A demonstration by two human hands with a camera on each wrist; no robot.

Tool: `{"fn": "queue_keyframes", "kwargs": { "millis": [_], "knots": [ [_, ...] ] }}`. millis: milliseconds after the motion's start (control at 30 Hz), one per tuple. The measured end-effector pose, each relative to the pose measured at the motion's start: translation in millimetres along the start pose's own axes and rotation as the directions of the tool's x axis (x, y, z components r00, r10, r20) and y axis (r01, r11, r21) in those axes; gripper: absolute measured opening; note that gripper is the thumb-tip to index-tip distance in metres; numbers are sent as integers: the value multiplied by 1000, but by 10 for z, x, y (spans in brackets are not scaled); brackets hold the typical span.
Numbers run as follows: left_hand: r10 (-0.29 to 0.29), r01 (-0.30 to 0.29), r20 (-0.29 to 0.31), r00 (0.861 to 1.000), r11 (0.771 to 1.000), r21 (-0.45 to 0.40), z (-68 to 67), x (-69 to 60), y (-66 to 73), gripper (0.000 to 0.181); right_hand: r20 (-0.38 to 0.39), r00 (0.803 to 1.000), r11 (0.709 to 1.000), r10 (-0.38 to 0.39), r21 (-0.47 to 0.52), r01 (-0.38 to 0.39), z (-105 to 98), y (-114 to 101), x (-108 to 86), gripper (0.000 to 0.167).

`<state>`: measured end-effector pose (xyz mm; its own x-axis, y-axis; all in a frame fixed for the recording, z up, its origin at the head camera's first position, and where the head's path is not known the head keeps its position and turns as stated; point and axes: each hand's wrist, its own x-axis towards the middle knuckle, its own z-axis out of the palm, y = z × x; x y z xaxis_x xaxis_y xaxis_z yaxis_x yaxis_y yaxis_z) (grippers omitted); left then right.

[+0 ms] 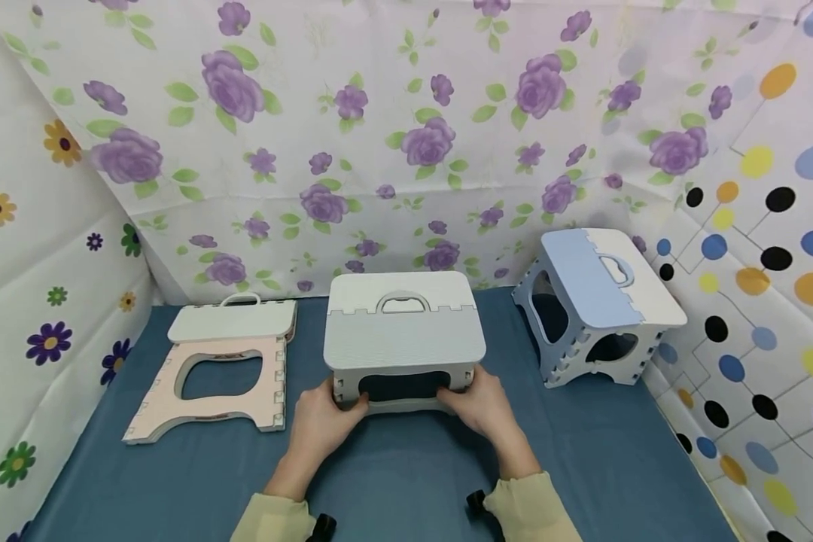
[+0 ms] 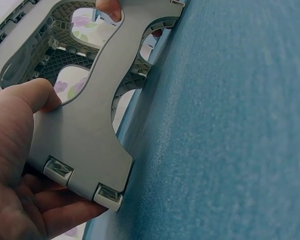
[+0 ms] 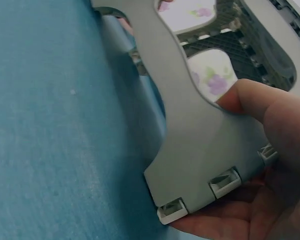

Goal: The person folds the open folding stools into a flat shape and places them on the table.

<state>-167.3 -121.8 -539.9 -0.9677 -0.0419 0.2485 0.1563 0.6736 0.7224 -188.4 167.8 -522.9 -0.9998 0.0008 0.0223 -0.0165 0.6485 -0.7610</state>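
A flat pink stool (image 1: 165, 385) lies left of your left hand (image 1: 321, 426), which grips one side of the gray stool (image 1: 404, 339) between your hands; your right hand (image 1: 484, 406) grips its other side; a blue-and-white stool (image 1: 586, 286) stands right of that hand.

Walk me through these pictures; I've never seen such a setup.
There is no machine: a person works with a bare left hand and right hand. The wide picture comes from a camera worn on the head, looking forward and down; the other two come from cameras on the left and right wrists. Three stools are on the blue cloth. The hands grip the gray-and-white stool in the middle, one at each side. A pink stool, seemingly folded, lies to its left; a blue-and-white stool stands to its right.
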Motion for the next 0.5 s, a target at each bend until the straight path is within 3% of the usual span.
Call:
{"fn": "queue_keyframes", "kwargs": {
  "millis": [500],
  "knots": [
    [4,-3,-17,1000,1000,13,0,9,16,37,64,998,999,0,50,-3,-70,42,26,62]
  ]
}}
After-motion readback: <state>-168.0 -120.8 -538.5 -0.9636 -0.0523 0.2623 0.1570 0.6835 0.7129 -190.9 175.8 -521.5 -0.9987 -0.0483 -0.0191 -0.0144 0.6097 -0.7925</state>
